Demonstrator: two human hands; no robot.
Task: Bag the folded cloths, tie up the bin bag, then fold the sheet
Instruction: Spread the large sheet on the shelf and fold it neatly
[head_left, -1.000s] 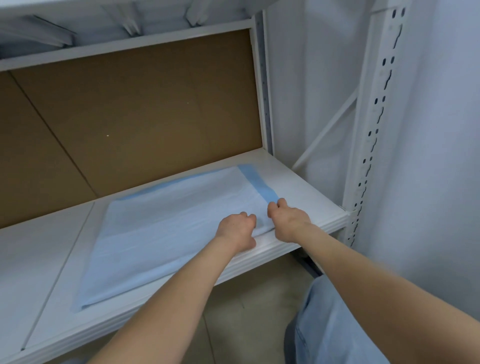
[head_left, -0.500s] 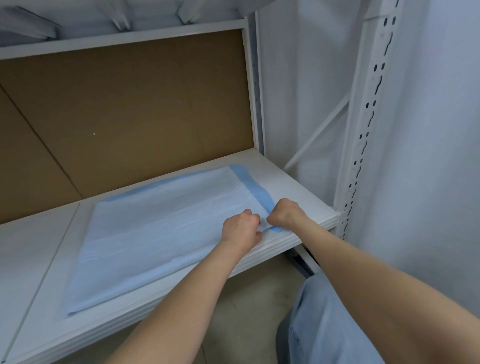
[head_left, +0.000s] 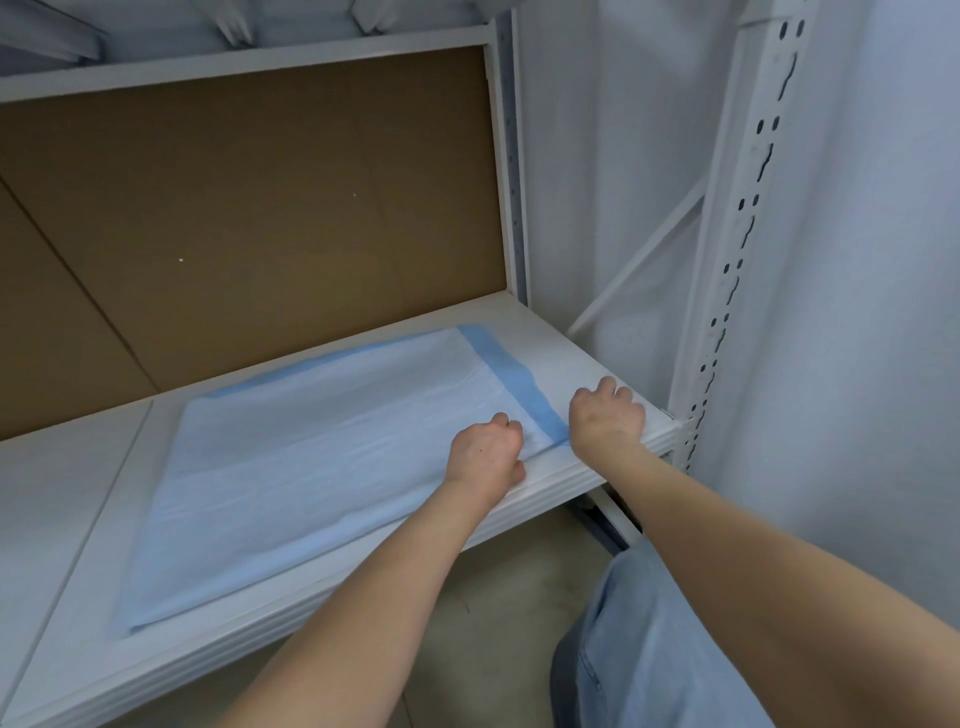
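Light blue sheet with darker blue border strip (head_left: 322, 457) lies flat on white metal shelf (head_left: 587, 364). Left grip (head_left: 488, 452) clutches its near edge. Right grip (head_left: 605, 415) is curled at the corner; can't tell if it's holding.

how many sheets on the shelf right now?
1. The pale blue sheet with a darker blue edge strip lies flat on the white metal shelf, toward its right end, left hand and right hand at its near-right corner. Layers beneath could be hidden.
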